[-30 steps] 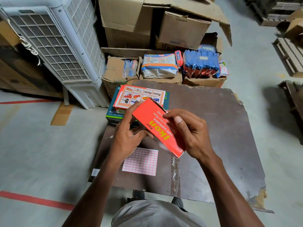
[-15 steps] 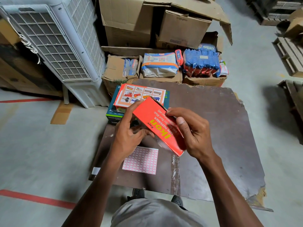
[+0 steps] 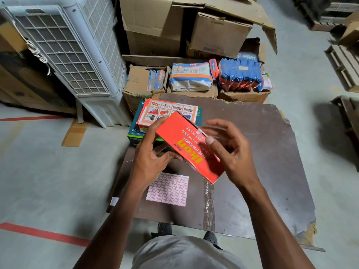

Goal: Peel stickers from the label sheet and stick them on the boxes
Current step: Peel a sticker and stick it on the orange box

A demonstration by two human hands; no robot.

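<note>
Two hands are at work over the board (image 3: 272,152), and I read this as the sticking step, not the peeling one. My left hand (image 3: 153,158) grips the red box (image 3: 186,150) from its left side, thumb up on the far edge and fingers curled under, holding it tilted above the board. My right hand (image 3: 227,152) is at the box's right edge with fingers loosely spread; its thumb sits on the printed face, just beside a small pale sticker (image 3: 200,132) near the top edge. I think the sticker is already on the cardboard, but it is small and slightly blurred, so I cannot say whether one end is lifted or whether a fingertip pinches it. As far as I can tell that hand holds nothing.

The label sheet (image 3: 168,189) lies flat on the near left part of the board, below my left wrist, with rows of pink-bordered stickers on it. Two more boxes, an orange one (image 3: 167,110) stacked on a teal one (image 3: 136,135), sit at the far left corner.

Next, I judge, the thumb needs a firm rub along the sticker to seat it. Then the red box can go down, and the right hand returns to the sheet to lift a fresh corner.
</note>
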